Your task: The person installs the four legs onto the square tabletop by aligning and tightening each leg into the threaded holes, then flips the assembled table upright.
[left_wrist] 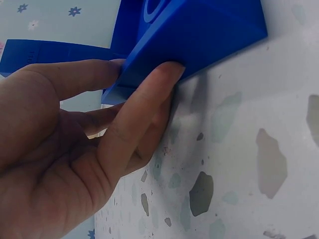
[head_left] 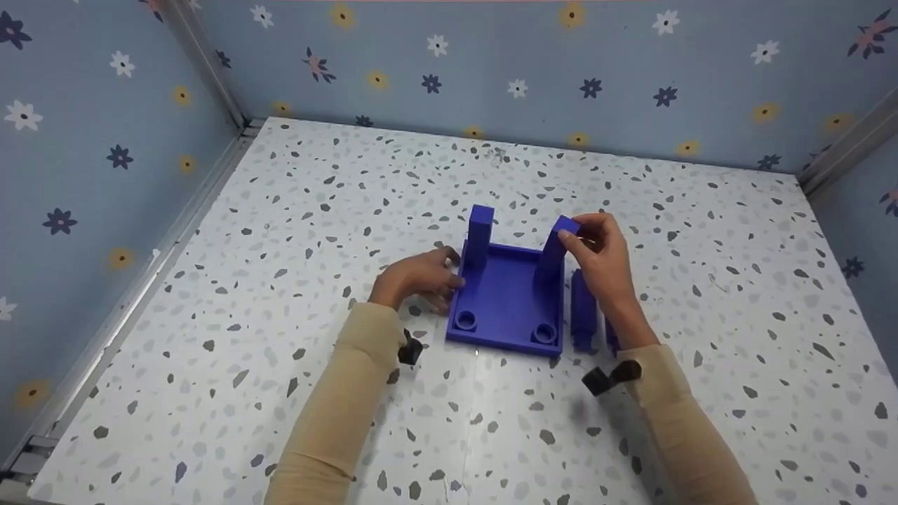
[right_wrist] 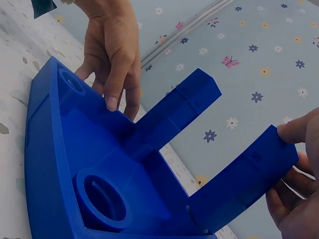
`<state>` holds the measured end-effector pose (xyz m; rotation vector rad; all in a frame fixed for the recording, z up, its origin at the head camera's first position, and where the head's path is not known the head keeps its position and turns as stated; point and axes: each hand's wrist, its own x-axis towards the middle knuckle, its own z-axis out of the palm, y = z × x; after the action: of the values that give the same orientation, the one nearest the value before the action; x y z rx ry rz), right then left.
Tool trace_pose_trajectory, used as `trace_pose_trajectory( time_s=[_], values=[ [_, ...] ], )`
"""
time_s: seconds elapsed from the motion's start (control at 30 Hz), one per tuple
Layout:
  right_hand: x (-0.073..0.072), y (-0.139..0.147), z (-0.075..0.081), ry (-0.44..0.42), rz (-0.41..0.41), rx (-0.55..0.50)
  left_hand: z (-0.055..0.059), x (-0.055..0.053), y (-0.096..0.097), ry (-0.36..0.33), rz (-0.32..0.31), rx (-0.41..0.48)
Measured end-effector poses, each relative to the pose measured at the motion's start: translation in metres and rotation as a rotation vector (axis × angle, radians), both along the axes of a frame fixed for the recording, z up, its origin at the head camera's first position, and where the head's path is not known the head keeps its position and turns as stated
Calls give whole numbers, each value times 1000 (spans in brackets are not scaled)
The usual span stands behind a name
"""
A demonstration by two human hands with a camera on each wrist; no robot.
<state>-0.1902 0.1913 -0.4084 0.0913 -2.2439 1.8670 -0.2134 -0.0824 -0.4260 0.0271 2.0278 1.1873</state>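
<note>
A blue square tray-like base point(head_left: 506, 308) with a raised rim lies on the table. Round sockets point(head_left: 466, 320) show in its two near corners. One blue square post point(head_left: 480, 235) stands upright in the far left corner. At the far right corner, another blue post point(right_wrist: 244, 179) leans a little outward, its lower end inside the rim. My right hand point(head_left: 602, 263) pinches this post near its top between thumb and fingers. My left hand point(head_left: 421, 275) grips the base's left wall, thumb at the rim point(left_wrist: 124, 74) and fingers against the outside.
Beside the base on the right lies a loose blue post point(head_left: 583, 312) with a narrower end. Another blue piece point(head_left: 612, 337) is mostly hidden under my right wrist. Flower-patterned panels point(head_left: 505, 70) wall in the speckled table point(head_left: 316, 231) at the back and sides.
</note>
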Motion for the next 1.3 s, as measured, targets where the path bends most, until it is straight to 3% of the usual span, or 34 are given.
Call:
trace_pose_trajectory(
  time_s=[0.47, 0.63, 0.93, 1.1, 1.3],
  values=[
    [19, -15, 23, 13, -39, 6, 1, 0, -1, -15, -6, 7],
    [18, -15, 22, 12, -38, 7, 2, 0, -1, -7, -8, -9],
    [6, -5, 3, 3, -50, 19, 0, 0, 0, 14, -9, -8],
    [-1, -1, 1, -22, -9, -75, 0, 0, 1, 14, -12, -9],
    [-8, 5, 3, -65, 121, -225, 2, 0, 0, 13, -14, -16]
  ],
)
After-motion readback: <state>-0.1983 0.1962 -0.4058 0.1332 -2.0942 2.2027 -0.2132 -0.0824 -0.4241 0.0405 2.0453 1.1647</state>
